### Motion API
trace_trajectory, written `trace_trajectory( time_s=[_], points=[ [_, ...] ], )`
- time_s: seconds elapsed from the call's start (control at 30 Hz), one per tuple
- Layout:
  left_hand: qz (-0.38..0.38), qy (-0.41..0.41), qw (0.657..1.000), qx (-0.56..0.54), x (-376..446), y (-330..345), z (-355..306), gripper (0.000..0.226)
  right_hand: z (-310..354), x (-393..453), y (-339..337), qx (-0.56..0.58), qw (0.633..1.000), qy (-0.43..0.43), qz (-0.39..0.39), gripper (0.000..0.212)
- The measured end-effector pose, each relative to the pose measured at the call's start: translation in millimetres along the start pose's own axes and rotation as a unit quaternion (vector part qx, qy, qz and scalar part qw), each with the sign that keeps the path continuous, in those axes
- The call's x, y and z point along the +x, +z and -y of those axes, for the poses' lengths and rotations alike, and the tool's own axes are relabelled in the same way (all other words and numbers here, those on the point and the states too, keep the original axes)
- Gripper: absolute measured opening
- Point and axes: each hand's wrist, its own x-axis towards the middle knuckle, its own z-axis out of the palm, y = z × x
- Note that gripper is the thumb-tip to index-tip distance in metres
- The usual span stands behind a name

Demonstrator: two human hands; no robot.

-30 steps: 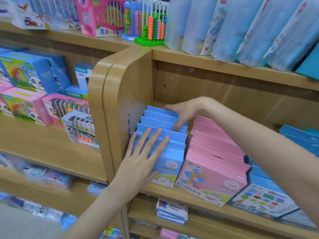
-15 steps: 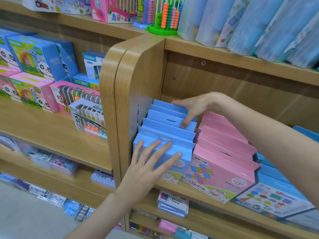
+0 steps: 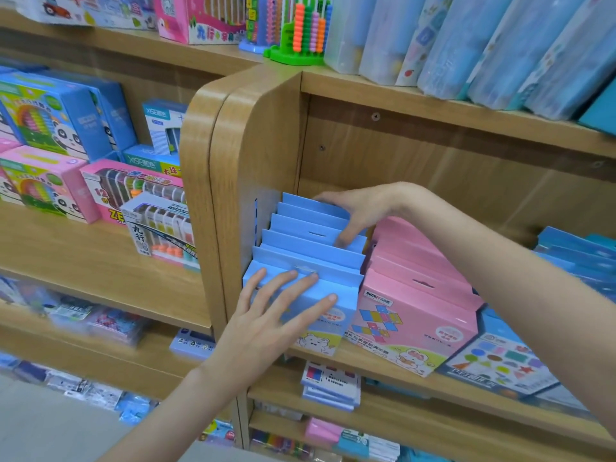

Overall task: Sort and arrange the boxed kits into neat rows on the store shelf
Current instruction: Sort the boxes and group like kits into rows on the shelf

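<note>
Nothing much shifted: my left hand (image 3: 266, 323) stayed flat on the near blue kit (image 3: 328, 315); my right hand (image 3: 358, 215) gripped the far blue kits (image 3: 310, 215).

The light-brown wood-grain shelf (image 3: 383, 368) looks smooth, faintly glossy; blue cardboard boxed kits (image 3: 310, 241) and pink cardboard boxed kits (image 3: 416, 315) look matt.

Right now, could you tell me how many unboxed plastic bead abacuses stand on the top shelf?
2: the green-framed abacus, and the blue-framed abacus just left of it.
</note>
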Motion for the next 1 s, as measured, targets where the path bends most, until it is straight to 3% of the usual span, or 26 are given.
trace_trajectory(
  time_s=[0.1, 0.37, 0.57, 0.7, 0.83, 0.93, 1.0],
  points=[
    [0.006, 0.000, 1.000, -0.001, 0, -3, 0, 0.089, 0, -3, 7, -0.020, 0.998, -0.015, -0.051, 0.094],
    [-0.020, -0.037, 0.999, -0.023, 1, -9, -2, 0.068, 4, -13, 11, -0.028, 0.992, -0.025, -0.117, 0.082],
    [-0.028, -0.058, 0.997, -0.045, -4, -12, -3, 0.079, -12, -51, 17, 0.051, 0.969, -0.041, -0.239, 0.062],
    [-0.033, -0.048, 0.996, -0.061, 5, -14, -20, 0.076, -53, -92, 13, 0.059, 0.957, -0.001, -0.284, 0.056],
    [-0.008, -0.013, 0.999, -0.035, 25, -14, -47, 0.090, -100, -119, 15, 0.071, 0.972, 0.080, -0.211, 0.063],
    [-0.011, -0.011, 1.000, -0.027, 45, -15, -65, 0.074, -123, -120, 25, 0.062, 0.985, 0.091, -0.130, 0.068],
    [-0.004, -0.015, 0.999, -0.028, 60, -13, -77, 0.065, -132, -115, 30, 0.034, 0.990, 0.070, -0.117, 0.069]
  ],
)
